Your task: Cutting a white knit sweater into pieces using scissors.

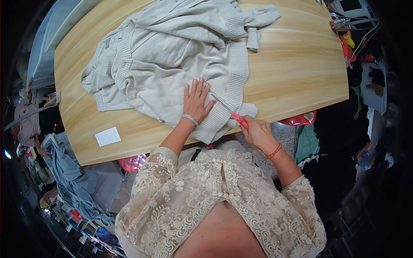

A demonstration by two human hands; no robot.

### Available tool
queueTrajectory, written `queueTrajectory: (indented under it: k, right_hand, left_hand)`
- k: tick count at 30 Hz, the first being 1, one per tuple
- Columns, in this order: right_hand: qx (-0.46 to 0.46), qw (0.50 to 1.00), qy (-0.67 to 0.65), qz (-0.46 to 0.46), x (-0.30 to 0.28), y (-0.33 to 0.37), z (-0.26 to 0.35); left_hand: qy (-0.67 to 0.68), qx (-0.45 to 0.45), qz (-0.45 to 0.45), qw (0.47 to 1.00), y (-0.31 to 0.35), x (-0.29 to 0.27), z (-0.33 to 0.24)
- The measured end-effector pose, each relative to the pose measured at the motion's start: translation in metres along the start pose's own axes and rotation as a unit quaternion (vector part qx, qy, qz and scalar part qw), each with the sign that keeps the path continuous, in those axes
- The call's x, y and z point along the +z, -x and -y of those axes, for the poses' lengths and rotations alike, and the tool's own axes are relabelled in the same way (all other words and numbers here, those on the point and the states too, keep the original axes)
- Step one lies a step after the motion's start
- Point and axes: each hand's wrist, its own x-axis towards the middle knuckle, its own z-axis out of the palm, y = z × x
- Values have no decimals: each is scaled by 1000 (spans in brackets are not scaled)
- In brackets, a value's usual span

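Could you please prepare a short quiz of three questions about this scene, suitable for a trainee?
1. Multiple choice: What does the right grip hold?
a) a blue cloth
b) a red-handled tool
c) a cup

2. True or false: The left grip is clenched in a fist.

3. Fill the gap: The white card lies on the ____.

Key:
1. b
2. False; it lies flat, fingers extended, on the pale knitted garment.
3. table
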Motion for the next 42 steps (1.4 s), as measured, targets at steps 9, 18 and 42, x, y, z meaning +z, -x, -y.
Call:
queueTrajectory:
  k: [9,18,42]
  right_hand:
    - [-68,996,-7,-56,5,-68,16]
    - [-2,1000,-22,20,-11,17,-13]
    - [21,999,18,30,-22,37,-50]
  left_hand:
    - [-20,10,0,1000,-1,-1,-2]
    - [-50,10,-1,999,-5,-1,-2]
    - [79,88,-10,993,18,27,-55]
